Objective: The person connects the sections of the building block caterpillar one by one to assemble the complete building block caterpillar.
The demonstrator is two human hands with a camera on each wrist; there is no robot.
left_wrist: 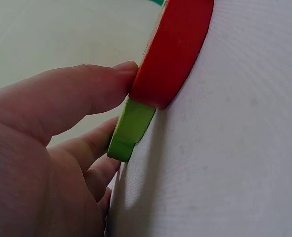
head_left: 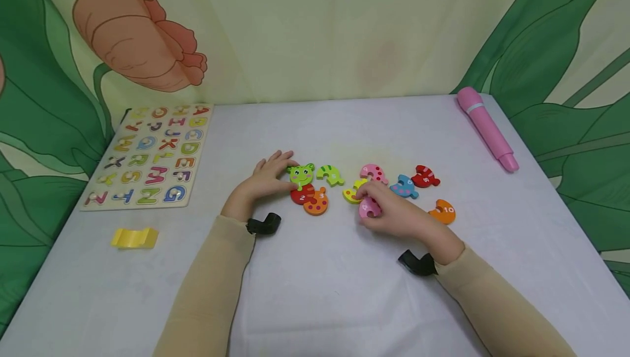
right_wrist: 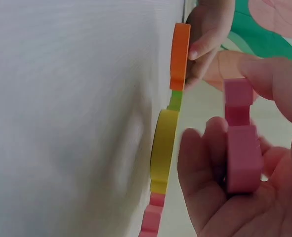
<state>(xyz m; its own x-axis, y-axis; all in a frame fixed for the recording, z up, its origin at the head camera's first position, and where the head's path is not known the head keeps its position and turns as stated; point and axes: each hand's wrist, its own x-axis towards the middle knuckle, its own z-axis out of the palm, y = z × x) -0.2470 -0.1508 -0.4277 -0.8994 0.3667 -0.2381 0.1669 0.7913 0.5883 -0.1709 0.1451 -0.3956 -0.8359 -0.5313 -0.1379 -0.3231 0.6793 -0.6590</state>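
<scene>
My right hand (head_left: pixel 397 214) pinches a pink wooden puzzle piece (head_left: pixel 369 208) between thumb and fingers. In the right wrist view, the pink piece stands off the white cloth. Just beyond it, a yellow puzzle piece (head_left: pixel 350 195) is partly covered by the fingers. Over on the left, my left hand (head_left: pixel 266 182) rests with extended fingers beside a green animal-head piece (head_left: pixel 301 173). Its thumb touches the edge of a red piece (left_wrist: pixel 173 54) marked 2, as the left wrist view shows. An orange spotted piece (head_left: pixel 316 203) adjoins the red one.
Green striped (head_left: pixel 330 175), pink spotted (head_left: pixel 373 171), blue (head_left: pixel 404 187), red striped (head_left: pixel 425 177) and orange (head_left: pixel 444 212) pieces lie around the right hand. A letter board (head_left: pixel 147 156) is at left, a yellow block (head_left: pixel 135 238) in front of it. A pink microphone-shaped stick (head_left: pixel 488 130) lies at right.
</scene>
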